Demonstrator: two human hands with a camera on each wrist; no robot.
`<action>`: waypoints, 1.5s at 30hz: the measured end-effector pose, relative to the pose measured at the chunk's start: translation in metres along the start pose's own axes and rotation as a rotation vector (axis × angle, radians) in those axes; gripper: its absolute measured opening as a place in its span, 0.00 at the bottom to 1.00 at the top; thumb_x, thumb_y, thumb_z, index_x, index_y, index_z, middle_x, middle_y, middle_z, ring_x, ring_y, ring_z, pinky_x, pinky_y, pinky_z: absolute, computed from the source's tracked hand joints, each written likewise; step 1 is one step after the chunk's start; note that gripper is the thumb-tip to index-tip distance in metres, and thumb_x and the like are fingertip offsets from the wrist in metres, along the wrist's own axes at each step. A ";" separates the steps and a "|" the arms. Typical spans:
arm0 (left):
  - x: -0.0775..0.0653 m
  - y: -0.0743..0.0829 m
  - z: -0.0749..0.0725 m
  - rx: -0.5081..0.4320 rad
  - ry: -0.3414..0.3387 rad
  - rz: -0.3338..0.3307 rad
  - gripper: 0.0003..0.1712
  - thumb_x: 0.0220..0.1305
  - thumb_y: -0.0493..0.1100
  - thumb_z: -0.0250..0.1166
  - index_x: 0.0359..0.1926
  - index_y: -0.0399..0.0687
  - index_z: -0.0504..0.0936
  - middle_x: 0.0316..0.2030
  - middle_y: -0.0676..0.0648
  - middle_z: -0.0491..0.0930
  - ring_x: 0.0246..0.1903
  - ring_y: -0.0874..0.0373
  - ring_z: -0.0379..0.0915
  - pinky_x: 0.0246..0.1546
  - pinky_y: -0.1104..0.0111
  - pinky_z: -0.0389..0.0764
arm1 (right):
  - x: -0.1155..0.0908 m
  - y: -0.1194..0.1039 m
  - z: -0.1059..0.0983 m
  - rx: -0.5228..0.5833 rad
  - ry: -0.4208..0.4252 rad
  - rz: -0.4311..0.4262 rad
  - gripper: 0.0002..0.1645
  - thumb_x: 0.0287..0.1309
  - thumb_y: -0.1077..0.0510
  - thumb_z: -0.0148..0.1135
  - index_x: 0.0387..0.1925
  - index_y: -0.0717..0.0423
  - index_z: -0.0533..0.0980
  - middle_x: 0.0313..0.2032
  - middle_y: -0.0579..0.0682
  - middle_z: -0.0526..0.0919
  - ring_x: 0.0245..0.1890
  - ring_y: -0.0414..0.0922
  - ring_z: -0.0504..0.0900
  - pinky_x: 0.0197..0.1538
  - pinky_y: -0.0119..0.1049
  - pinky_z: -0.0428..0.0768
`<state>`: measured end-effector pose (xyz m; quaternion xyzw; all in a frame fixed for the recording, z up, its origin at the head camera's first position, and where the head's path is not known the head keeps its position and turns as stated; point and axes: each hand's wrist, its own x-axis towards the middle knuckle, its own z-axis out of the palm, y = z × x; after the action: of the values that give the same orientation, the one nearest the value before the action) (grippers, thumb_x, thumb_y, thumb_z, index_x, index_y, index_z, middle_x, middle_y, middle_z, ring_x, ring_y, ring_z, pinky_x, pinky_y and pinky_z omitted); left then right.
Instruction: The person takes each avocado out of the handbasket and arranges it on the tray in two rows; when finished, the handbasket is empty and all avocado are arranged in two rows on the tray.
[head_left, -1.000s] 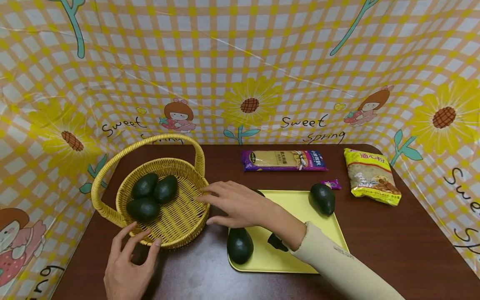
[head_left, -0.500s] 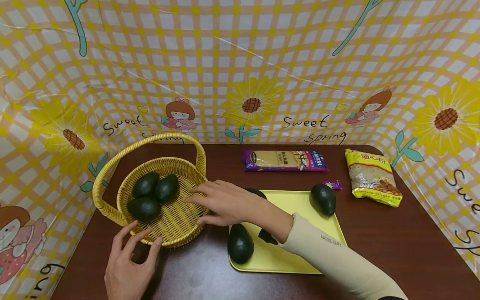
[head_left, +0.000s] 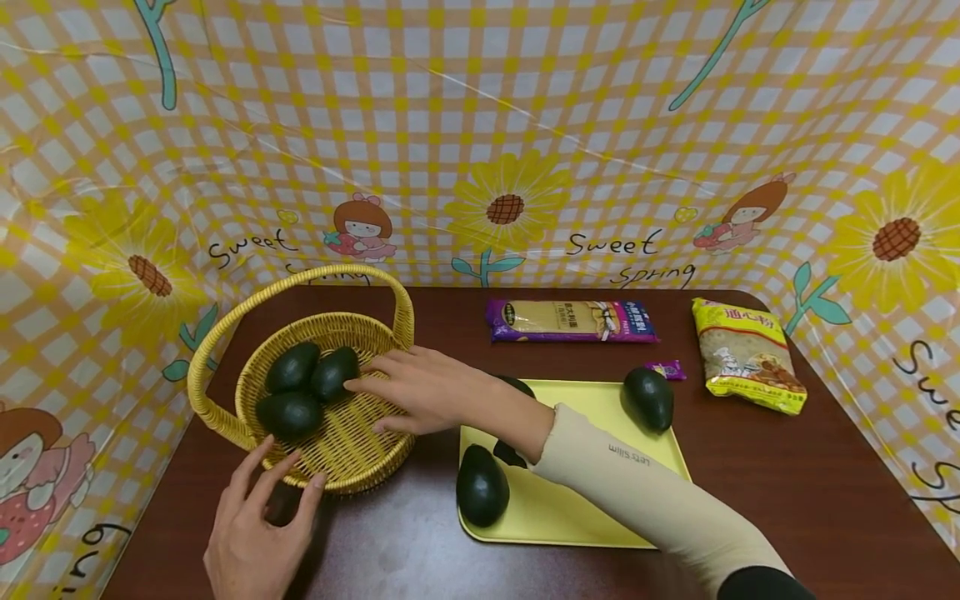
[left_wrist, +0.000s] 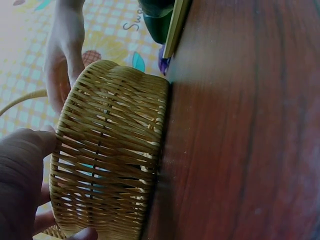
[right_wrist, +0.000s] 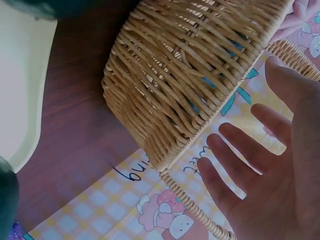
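Note:
Three dark green avocados lie together in the left part of a yellow wicker basket with a tall arched handle. My left hand rests its spread fingertips on the basket's near rim; the left wrist view shows the thumb right at the rim. My right hand reaches over the basket's right side, palm down and holding nothing. Its fingers are straight and spread in the right wrist view. In the head view its fingertips come close to the rightmost avocado.
A yellow tray beside the basket bears several avocados, some partly hidden by the right arm. Behind it lie a pasta packet and a small purple packet. A yellow bag is at the right. Patterned cloth walls the table.
My right hand has moved left, from the basket's right rim to over its inside, near the avocados. The left hand has stayed at the rim.

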<state>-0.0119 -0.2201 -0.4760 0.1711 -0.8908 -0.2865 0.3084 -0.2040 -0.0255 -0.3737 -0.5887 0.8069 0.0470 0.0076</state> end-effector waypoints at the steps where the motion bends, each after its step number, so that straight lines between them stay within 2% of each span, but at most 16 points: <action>1: 0.000 0.000 0.000 0.008 0.003 0.001 0.25 0.58 0.53 0.84 0.55 0.53 0.93 0.69 0.50 0.80 0.57 0.39 0.81 0.39 0.36 0.82 | 0.002 0.001 0.000 0.000 -0.004 0.002 0.41 0.79 0.32 0.56 0.83 0.42 0.65 0.75 0.51 0.73 0.75 0.51 0.73 0.74 0.49 0.75; 9: 0.000 0.000 -0.001 0.082 0.021 0.024 0.28 0.58 0.56 0.83 0.58 0.55 0.92 0.70 0.50 0.80 0.49 0.42 0.82 0.25 0.38 0.81 | 0.019 0.003 -0.003 0.003 -0.020 0.011 0.41 0.78 0.32 0.56 0.83 0.40 0.64 0.75 0.51 0.73 0.74 0.50 0.74 0.72 0.48 0.77; 14: 0.002 0.001 -0.001 0.106 0.015 0.023 0.28 0.59 0.58 0.82 0.58 0.54 0.92 0.71 0.50 0.79 0.45 0.42 0.82 0.21 0.41 0.79 | 0.029 0.003 -0.005 -0.007 -0.064 0.022 0.41 0.79 0.32 0.56 0.84 0.39 0.62 0.76 0.51 0.72 0.74 0.50 0.74 0.72 0.47 0.78; 25: 0.003 0.003 -0.003 0.110 -0.043 -0.015 0.28 0.63 0.58 0.79 0.62 0.55 0.91 0.74 0.50 0.77 0.45 0.43 0.82 0.24 0.40 0.81 | 0.050 0.009 -0.005 -0.023 -0.132 0.032 0.42 0.79 0.32 0.55 0.85 0.40 0.61 0.75 0.52 0.73 0.73 0.50 0.76 0.70 0.45 0.79; 34: 0.003 0.003 -0.002 0.100 -0.032 0.002 0.28 0.63 0.57 0.79 0.62 0.53 0.90 0.73 0.48 0.77 0.45 0.42 0.83 0.22 0.42 0.81 | 0.071 0.014 -0.007 -0.006 -0.228 0.079 0.43 0.79 0.31 0.54 0.86 0.39 0.58 0.77 0.53 0.71 0.70 0.49 0.79 0.66 0.43 0.82; 39: 0.004 0.004 -0.002 0.106 -0.032 0.002 0.28 0.64 0.58 0.79 0.62 0.53 0.90 0.73 0.48 0.78 0.44 0.41 0.83 0.22 0.42 0.81 | 0.082 0.016 -0.010 0.009 -0.254 0.097 0.44 0.78 0.31 0.55 0.85 0.40 0.59 0.76 0.52 0.73 0.69 0.48 0.80 0.68 0.45 0.81; 45: 0.004 0.004 -0.001 0.110 -0.037 -0.002 0.28 0.63 0.59 0.79 0.61 0.54 0.91 0.73 0.48 0.77 0.43 0.42 0.83 0.21 0.44 0.81 | 0.091 0.017 -0.011 0.004 -0.308 0.107 0.44 0.78 0.30 0.54 0.85 0.40 0.59 0.75 0.50 0.74 0.70 0.46 0.79 0.70 0.42 0.79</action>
<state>-0.0145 -0.2196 -0.4712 0.1833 -0.9105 -0.2406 0.2819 -0.2475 -0.1075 -0.3680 -0.5309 0.8264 0.1354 0.1302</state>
